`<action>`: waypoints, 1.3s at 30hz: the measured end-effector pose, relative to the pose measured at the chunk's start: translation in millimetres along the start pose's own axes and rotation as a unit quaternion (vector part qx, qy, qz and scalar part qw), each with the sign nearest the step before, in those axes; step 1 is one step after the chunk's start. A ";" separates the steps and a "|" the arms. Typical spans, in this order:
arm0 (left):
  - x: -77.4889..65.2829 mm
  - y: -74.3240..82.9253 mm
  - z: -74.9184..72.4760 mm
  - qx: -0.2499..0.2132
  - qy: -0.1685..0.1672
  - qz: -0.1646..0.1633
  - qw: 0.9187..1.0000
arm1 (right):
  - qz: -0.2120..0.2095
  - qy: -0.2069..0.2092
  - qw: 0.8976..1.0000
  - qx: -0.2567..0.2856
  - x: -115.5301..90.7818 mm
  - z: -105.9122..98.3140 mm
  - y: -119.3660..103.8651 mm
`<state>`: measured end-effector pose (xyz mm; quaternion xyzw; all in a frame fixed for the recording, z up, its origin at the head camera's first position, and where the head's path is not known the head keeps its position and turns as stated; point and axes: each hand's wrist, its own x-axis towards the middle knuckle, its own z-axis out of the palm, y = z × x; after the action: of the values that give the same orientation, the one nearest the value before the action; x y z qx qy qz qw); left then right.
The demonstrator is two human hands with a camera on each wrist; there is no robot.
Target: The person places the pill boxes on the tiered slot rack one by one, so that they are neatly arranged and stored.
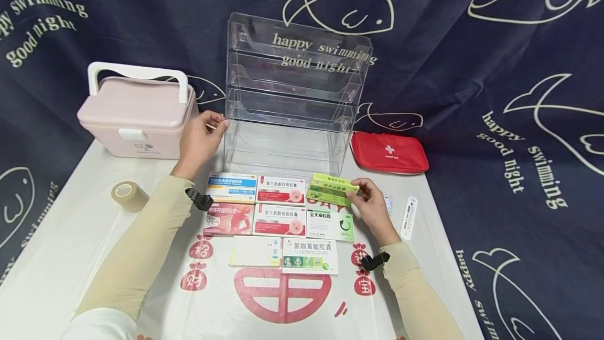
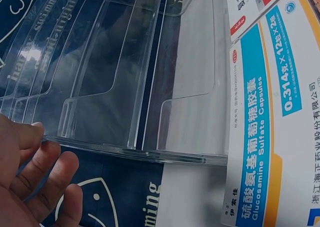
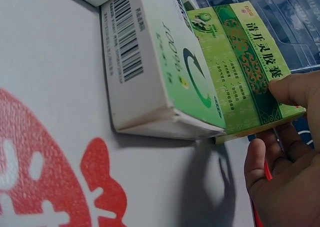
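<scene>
My right hand pinches a green medicine box by its right end, thumb on the printed face. The box is tilted above the table, just behind a white and green box. My left hand is at the left edge of a clear plastic tiered rack; its thumb and fingertips meet at that edge, the other fingers curled. In front of the rack lie a blue and white capsule box, a pink box and two red and white boxes.
Nearer are a plain white box and a white box with green pictures. A pink case with a white handle and a tan bandage roll stand left. A red first-aid pouch and a white test strip lie right.
</scene>
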<state>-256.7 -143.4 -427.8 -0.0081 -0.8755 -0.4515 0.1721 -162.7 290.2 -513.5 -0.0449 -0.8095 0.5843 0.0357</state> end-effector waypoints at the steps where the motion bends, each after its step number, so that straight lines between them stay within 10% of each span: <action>1: 0.0 0.0 0.1 0.000 0.000 0.000 1.000 | 0.000 0.000 1.000 -0.001 0.1 0.0 0.0; 27: -0.1 -2.6 0.5 0.001 0.004 -0.001 1.000 | -0.020 0.000 1.000 0.015 1.6 -1.6 -5.8; 39: -0.4 -3.9 0.8 -0.001 0.004 0.001 1.000 | -0.073 -0.009 0.996 0.044 16.4 0.1 -52.6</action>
<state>-257.3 -145.0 -431.4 -0.0080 -0.8743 -0.4523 0.1759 -180.7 275.5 -463.6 0.0210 -0.7843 0.6157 0.0728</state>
